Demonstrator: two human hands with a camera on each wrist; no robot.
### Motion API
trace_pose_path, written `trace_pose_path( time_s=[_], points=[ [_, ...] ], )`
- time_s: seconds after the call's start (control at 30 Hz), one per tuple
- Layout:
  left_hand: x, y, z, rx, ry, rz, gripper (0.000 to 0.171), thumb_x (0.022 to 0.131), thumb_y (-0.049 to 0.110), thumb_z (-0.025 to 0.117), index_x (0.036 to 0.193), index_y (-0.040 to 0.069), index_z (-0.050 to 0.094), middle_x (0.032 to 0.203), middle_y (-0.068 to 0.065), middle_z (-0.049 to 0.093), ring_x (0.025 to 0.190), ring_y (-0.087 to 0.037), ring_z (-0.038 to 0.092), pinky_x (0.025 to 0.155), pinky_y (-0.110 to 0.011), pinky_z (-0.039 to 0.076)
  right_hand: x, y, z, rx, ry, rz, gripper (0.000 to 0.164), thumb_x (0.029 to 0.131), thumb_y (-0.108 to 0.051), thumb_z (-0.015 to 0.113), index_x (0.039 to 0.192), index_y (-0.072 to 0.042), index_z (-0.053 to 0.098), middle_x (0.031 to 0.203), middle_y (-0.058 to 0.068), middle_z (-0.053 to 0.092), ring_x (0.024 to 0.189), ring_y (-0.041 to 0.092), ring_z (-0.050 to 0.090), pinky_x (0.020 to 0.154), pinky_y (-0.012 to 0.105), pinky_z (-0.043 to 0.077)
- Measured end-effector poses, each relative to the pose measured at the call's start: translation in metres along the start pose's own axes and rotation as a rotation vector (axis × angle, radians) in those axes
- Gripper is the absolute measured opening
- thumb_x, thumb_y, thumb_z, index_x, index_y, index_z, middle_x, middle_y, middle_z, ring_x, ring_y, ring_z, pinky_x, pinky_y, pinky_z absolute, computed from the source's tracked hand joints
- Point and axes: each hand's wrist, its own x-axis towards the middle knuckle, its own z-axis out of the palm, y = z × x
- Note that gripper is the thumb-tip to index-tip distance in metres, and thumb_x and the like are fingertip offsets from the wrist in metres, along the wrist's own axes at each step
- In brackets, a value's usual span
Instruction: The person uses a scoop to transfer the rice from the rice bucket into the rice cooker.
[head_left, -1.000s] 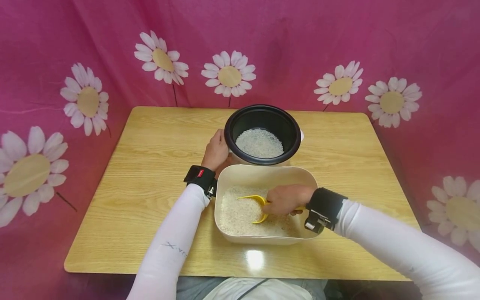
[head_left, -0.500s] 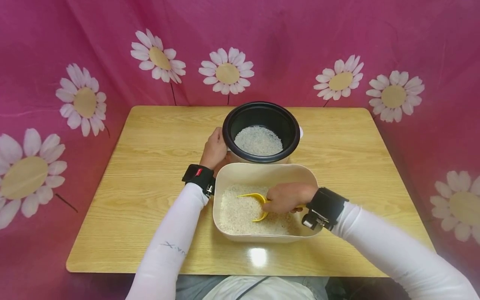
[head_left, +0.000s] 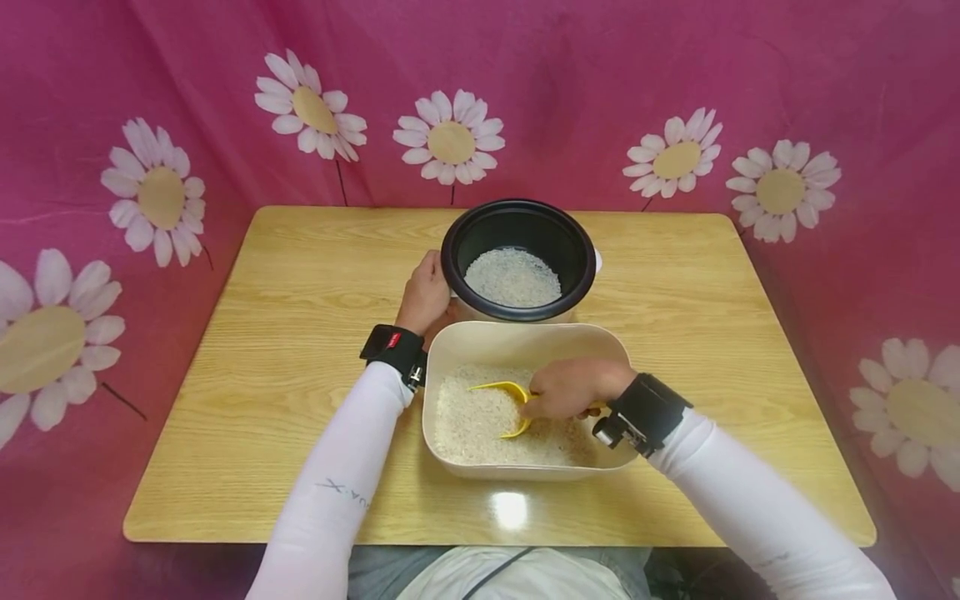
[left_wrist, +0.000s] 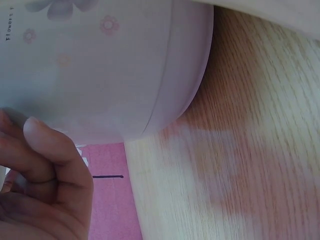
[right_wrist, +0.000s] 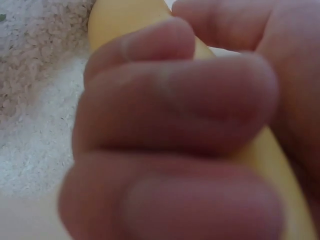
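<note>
Pink cloth point(head_left: 555, 67) printed with white daisies point(head_left: 450, 142) around a light wooden table point(head_left: 337, 275). Towards the middle back of the table, a pale rice cooker point(left_wrist: 100, 75) with small flowers printed on its side; black inner pot point(head_left: 572, 250) seated within, white rice point(head_left: 513, 277) heaped over its floor. Directly in front, nearer the person, a cream tub point(head_left: 517, 472) with rounded corners, upright, with more rice across its bottom; touching the cooker or just beside it, cannot tell. Inside the tub, yellow scoop point(head_left: 519, 392) pushed into the rice, mouth facing left. Right hand point(head_left: 567, 388) low inside the tub, fingers wrapped round the scoop's handle, seen close and blurred in the right wrist view. Left hand point(head_left: 423, 293) at the cooker's left side, fingers bent round the side handle, hold partly hidden. Black straps point(head_left: 648, 412) on both wrists, white sleeves point(head_left: 757, 492) along both forearms. Bright reflection on the tabletop before the tub.
</note>
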Motion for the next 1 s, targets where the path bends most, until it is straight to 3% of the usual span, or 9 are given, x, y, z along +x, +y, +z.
trace_pose_path(
  time_s=[0.4, 0.67, 1.0],
  points=[
    [-0.0006, -0.0006, 0.0016, -0.026, -0.010, -0.005, 0.045, 0.113, 0.043, 0.029, 0.134, 0.012, 0.054, 0.104, -0.014, 0.059, 0.088, -0.029, 0.059, 0.076, -0.035, 0.046, -0.0020, 0.0023, -0.0017, 0.021, -0.017, 0.008, 0.044, 0.102, -0.046, 0.057, 0.074, -0.013, 0.064, 0.065, -0.008, 0.052, 0.053, 0.010, 0.049, 0.051, 0.027, 0.037],
    [-0.0003, -0.0014, 0.0004, 0.009, 0.006, -0.005, 0.044, 0.113, 0.041, 0.030, 0.135, 0.011, 0.055, 0.118, -0.017, 0.062, 0.109, -0.032, 0.056, 0.095, -0.044, 0.042, -0.0011, 0.0030, -0.0011, -0.012, -0.006, -0.027, 0.045, 0.103, -0.045, 0.054, 0.064, -0.021, 0.054, 0.062, -0.010, 0.049, 0.053, 0.008, 0.047, 0.051, 0.026, 0.035],
    [-0.0007, -0.0010, 0.0008, 0.009, 0.007, 0.003, 0.044, 0.113, 0.041, 0.030, 0.133, 0.011, 0.056, 0.115, -0.017, 0.062, 0.105, -0.033, 0.058, 0.091, -0.042, 0.044, -0.0036, 0.0033, -0.0008, -0.005, 0.002, -0.021, 0.044, 0.103, -0.044, 0.055, 0.072, -0.013, 0.062, 0.062, -0.010, 0.050, 0.052, 0.008, 0.046, 0.049, 0.025, 0.034]
  ],
)
